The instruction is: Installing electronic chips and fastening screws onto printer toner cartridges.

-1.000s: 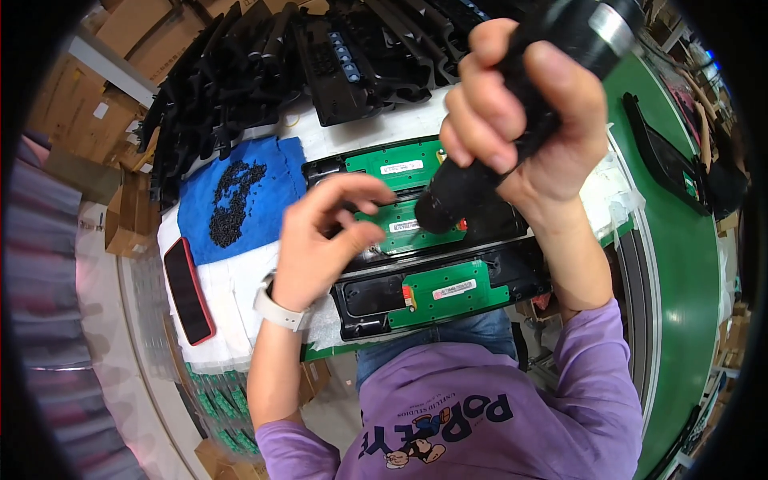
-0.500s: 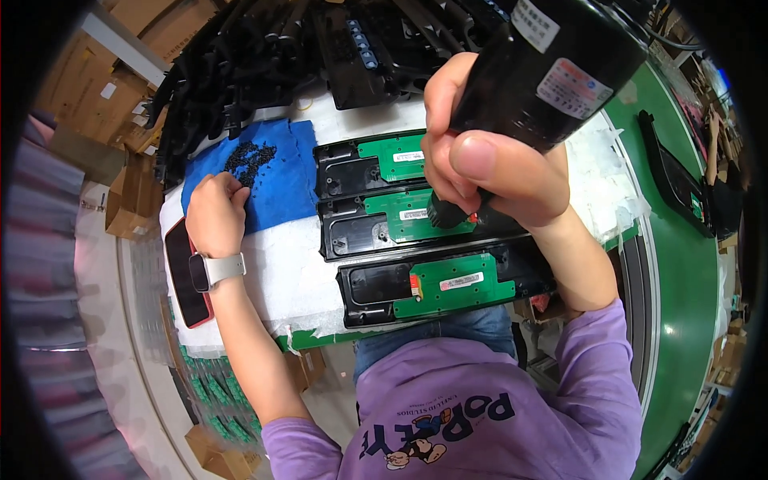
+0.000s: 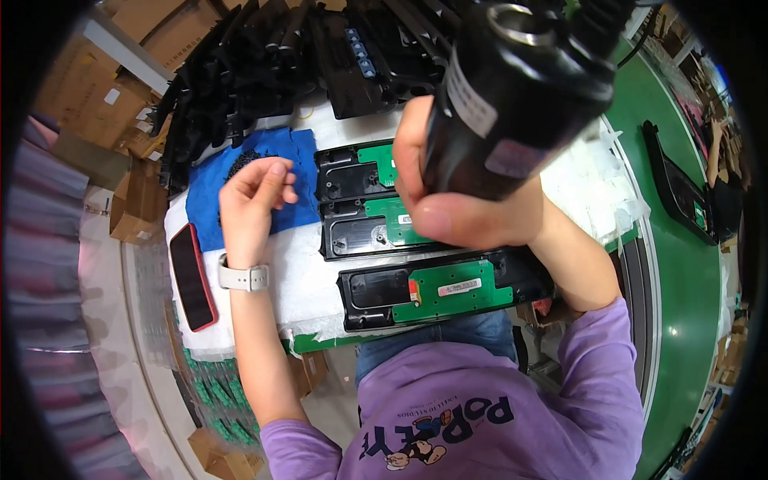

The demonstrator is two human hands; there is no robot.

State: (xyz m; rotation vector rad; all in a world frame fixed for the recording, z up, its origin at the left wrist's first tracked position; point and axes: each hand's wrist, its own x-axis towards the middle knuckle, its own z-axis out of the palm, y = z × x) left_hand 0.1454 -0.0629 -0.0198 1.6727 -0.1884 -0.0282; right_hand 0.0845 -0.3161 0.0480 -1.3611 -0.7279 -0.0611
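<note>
Head view shows our right hand (image 3: 456,200) wrapped around the black power screwdriver (image 3: 520,88) above the middle tray (image 3: 360,232). Our left hand (image 3: 248,200), fingertips pinched together, hangs over the blue cloth (image 3: 208,192) of screws. We judge fastening underway, nearest tray (image 3: 440,288) left.

Only 1 view is given: the head camera looks steeply down from above the person's chest onto the white-padded workbench (image 3: 280,280). Its fisheye lens bends edges toward the dark rim. The black power screwdriver (image 3: 520,88) sits closest to the lens and looms large.
</note>
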